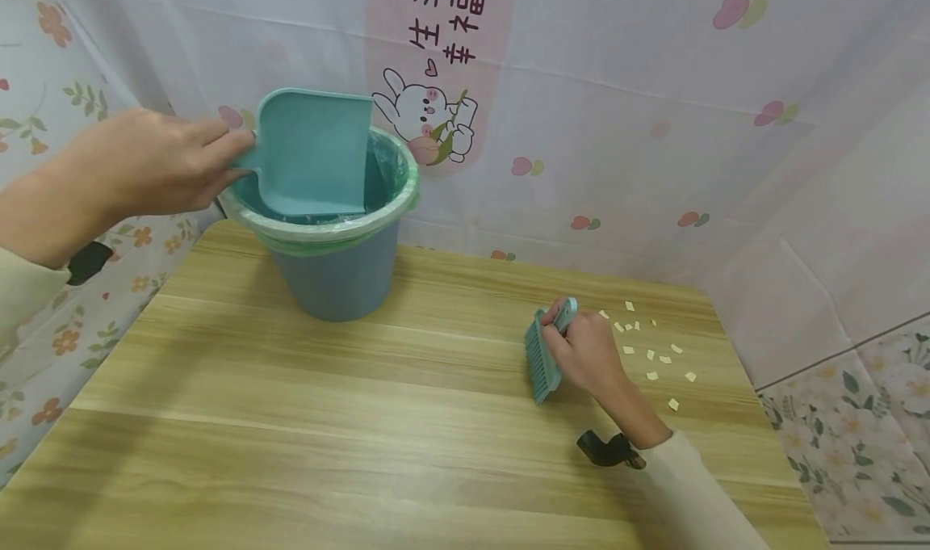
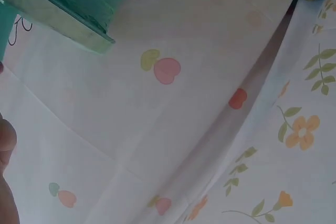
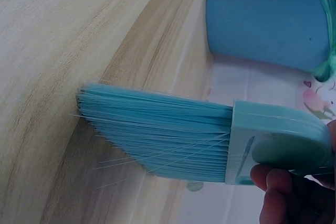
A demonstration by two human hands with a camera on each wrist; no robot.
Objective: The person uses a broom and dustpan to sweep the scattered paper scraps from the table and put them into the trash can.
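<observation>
At the table [image 1: 291, 421], observed brush [image 1: 541, 364] gripped in curled right hand [image 1: 584, 352] just beside pale scraps [image 1: 651, 354], and dustpan [image 1: 316, 154] gripped in curled left hand [image 1: 170, 158], tilted at the mouth of lined bin [image 1: 337, 279], before printed cloth [image 1: 617, 90].

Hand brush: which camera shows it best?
The right wrist view: the hand brush is close, its separate bristles clear. The head view shows it small, in the right hand; the left wrist view doesn't show it.
</observation>
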